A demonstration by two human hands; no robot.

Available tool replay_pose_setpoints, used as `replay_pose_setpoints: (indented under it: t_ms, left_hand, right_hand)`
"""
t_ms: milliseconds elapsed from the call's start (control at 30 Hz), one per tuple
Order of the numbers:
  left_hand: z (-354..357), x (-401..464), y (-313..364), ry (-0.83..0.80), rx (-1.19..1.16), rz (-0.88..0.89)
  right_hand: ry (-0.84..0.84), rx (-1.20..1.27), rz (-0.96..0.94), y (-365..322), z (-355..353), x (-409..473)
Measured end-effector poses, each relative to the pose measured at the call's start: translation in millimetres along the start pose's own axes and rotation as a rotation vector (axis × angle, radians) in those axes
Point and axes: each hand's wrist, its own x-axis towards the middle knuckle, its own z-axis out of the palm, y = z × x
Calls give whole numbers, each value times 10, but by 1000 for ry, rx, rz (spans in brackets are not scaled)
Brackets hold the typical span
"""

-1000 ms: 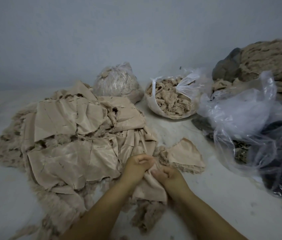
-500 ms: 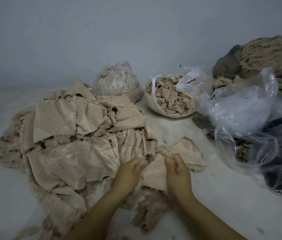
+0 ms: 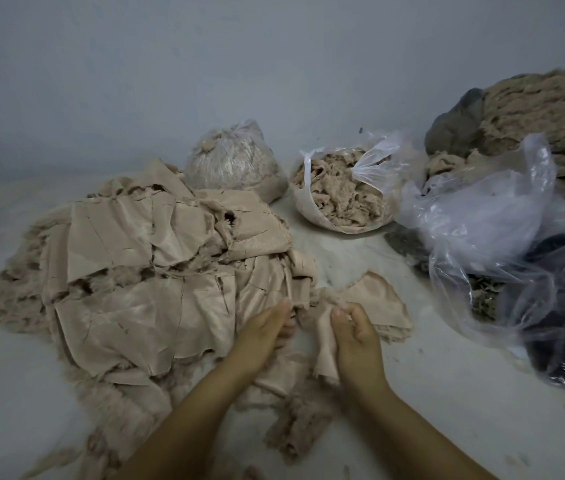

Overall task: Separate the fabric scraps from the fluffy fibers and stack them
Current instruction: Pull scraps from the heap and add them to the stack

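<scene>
A big heap of beige fabric scraps [image 3: 142, 271] backed with fluffy fibers covers the left of the white floor. My right hand [image 3: 357, 344] grips one beige scrap [image 3: 324, 344], which hangs down from its fingers. My left hand [image 3: 267, 336] lies at the heap's right edge, fingers down on the fabric there; whether it pinches anything is hidden. A small stack of separated scraps [image 3: 378, 303] lies just behind my right hand. A loose tuft of fluffy fibers [image 3: 296, 427] sits on the floor between my forearms.
Behind the heap stands a tied clear bag of fibers [image 3: 232, 161]. An open bag of fibers [image 3: 340, 192] sits beside it. At the right are crumpled clear plastic bags [image 3: 489, 223] over dark material and a tall pile of fluffy fabric [image 3: 551, 112]. A wall closes the back.
My right hand has pulled the scrap free to the right and turned it upright. My left hand has slid slightly forward along the heap's edge, and the hands are further apart.
</scene>
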Motion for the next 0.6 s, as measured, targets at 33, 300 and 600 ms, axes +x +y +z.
replay_pose_setpoints:
  t_ms: [33,300,600]
  left_hand:
    - [92,-6,61,-65,-80,-28]
    - [64,-7,180,44,-377,-38]
    - [113,-73,195,-148,-297,-57]
  right_hand:
    - [-32,57,27,-12,52,-17]
    - [6,46,76,77,-152,116]
    - [-383,223,313,-13,-19,50]
